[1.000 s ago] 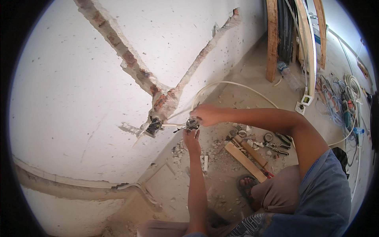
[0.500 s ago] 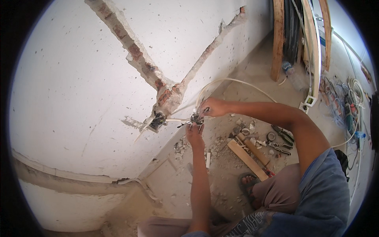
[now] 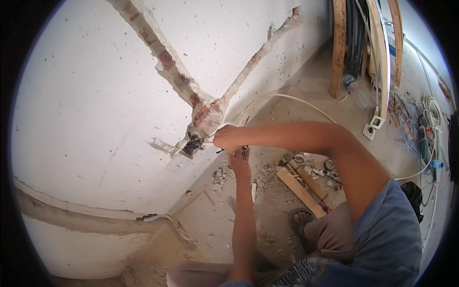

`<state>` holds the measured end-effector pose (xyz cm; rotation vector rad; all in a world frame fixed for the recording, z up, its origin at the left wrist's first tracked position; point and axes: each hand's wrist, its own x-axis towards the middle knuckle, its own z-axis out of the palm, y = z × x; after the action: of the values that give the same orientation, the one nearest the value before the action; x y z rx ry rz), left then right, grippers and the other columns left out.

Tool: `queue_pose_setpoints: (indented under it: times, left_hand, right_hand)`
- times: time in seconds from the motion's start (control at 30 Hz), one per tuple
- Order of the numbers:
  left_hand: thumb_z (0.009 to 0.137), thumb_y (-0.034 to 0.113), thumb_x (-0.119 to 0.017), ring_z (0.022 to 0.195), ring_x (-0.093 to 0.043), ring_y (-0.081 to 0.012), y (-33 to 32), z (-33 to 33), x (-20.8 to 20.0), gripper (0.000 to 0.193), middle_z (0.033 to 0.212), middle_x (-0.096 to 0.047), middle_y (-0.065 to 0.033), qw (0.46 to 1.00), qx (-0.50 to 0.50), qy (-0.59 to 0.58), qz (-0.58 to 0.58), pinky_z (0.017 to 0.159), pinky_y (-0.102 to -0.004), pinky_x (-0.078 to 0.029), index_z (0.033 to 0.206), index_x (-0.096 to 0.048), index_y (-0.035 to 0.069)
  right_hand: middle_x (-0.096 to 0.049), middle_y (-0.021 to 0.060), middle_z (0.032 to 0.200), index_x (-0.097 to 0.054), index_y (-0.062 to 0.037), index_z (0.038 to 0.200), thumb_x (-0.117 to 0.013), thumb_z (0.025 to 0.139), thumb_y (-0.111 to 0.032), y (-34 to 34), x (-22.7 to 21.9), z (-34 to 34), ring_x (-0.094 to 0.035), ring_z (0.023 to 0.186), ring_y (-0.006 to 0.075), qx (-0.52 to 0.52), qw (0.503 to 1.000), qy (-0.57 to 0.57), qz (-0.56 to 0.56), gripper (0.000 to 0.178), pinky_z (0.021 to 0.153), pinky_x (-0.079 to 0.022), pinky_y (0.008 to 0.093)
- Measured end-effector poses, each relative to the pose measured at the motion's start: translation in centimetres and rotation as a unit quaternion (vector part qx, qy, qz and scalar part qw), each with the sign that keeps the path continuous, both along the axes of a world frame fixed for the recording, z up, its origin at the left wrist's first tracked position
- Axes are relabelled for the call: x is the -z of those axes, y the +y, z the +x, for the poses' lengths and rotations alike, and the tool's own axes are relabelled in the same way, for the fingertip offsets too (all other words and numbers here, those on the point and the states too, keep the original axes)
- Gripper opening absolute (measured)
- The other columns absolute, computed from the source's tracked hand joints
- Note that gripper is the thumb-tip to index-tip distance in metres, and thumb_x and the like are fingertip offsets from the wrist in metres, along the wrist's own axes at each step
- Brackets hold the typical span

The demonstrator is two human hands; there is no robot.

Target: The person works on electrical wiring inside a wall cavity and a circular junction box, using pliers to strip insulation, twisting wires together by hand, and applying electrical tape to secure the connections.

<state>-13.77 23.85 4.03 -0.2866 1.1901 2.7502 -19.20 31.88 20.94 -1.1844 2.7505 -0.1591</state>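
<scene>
My left hand (image 3: 240, 161) is raised close to the wall, its fingers closed around a small dark electrical fitting (image 3: 245, 149). Most of that fitting is covered by my hands. My right hand (image 3: 226, 137) is curled just above and to the left of it, back of the hand toward me; its fingers and whatever they grip are hidden. A short white cable (image 3: 207, 143) runs from my right hand to the wall box hole (image 3: 192, 145), where dark wires bunch up. A longer white cable (image 3: 287, 95) arcs away behind my right hand toward the right.
Chiselled channels (image 3: 168, 62) run up the white wall from the hole. Rubble, wooden pieces (image 3: 300, 192) and a tape roll (image 3: 329, 165) lie on the floor beside my sandalled foot (image 3: 302, 222). Farther right are planks (image 3: 338, 48), a plastic bottle (image 3: 357, 91), socket plates (image 3: 368, 131) and coiled cable (image 3: 431, 112).
My right hand has moved left across the fitting toward the wall hole, its forearm now covering the pliers on the floor. My left hand has shifted only slightly, still holding the fitting.
</scene>
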Motion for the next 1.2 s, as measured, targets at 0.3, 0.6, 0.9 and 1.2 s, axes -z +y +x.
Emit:
queue_pose_setpoints:
  times: [0.3,0.6,0.9,1.2]
  left_hand:
    - [0.097,0.007,-0.063,0.098,-0.067,-0.0177,0.4,0.0,0.5,0.034,0.112,-0.065,-0.0069,0.998,0.008,0.036,-0.045,0.090,-0.0358,-0.060,0.128,-0.050,0.006]
    - [0.098,0.013,-0.066,0.104,-0.066,-0.0161,0.2,0.3,-0.7,0.037,0.115,-0.065,-0.0061,0.995,0.070,0.062,-0.016,0.094,-0.0343,-0.058,0.130,-0.051,0.006]
    - [0.098,0.011,-0.064,0.107,-0.064,-0.0161,-0.2,-0.2,-0.9,0.039,0.119,-0.064,-0.0050,0.992,0.089,0.077,-0.044,0.096,-0.0347,-0.057,0.134,-0.050,0.005]
    - [0.095,0.008,-0.061,0.088,-0.059,-0.0161,-0.9,2.0,-1.4,0.019,0.098,-0.063,-0.0047,0.882,-0.205,0.187,-0.382,0.077,-0.0307,-0.048,0.114,-0.062,0.002]
  right_hand:
    - [-0.068,0.0173,0.074,-0.066,-0.0022,0.068,-0.075,0.068,-0.017,5.5,4.7,-2.0,-0.068,0.078,0.0368,0.014,0.985,0.073,-0.158,0.017,0.069,-0.054,0.0466]
    - [-0.070,0.0201,0.077,-0.072,0.0008,0.071,-0.067,0.062,-0.020,4.6,1.3,-1.4,-0.070,0.078,0.0357,0.106,0.992,-0.062,0.019,0.023,0.066,-0.054,0.0454]
    - [-0.066,0.0191,0.069,-0.069,0.0007,0.073,-0.065,0.082,-0.033,7.0,-1.5,-5.0,-0.064,0.067,0.0349,0.180,0.980,-0.026,-0.076,0.036,0.063,-0.050,0.0453]
    - [-0.067,0.0208,0.081,-0.067,-0.0023,0.080,-0.061,0.090,-0.033,16.4,-2.6,-1.3,-0.064,0.077,0.0375,0.166,0.977,-0.023,-0.129,0.033,0.071,-0.049,0.0479]
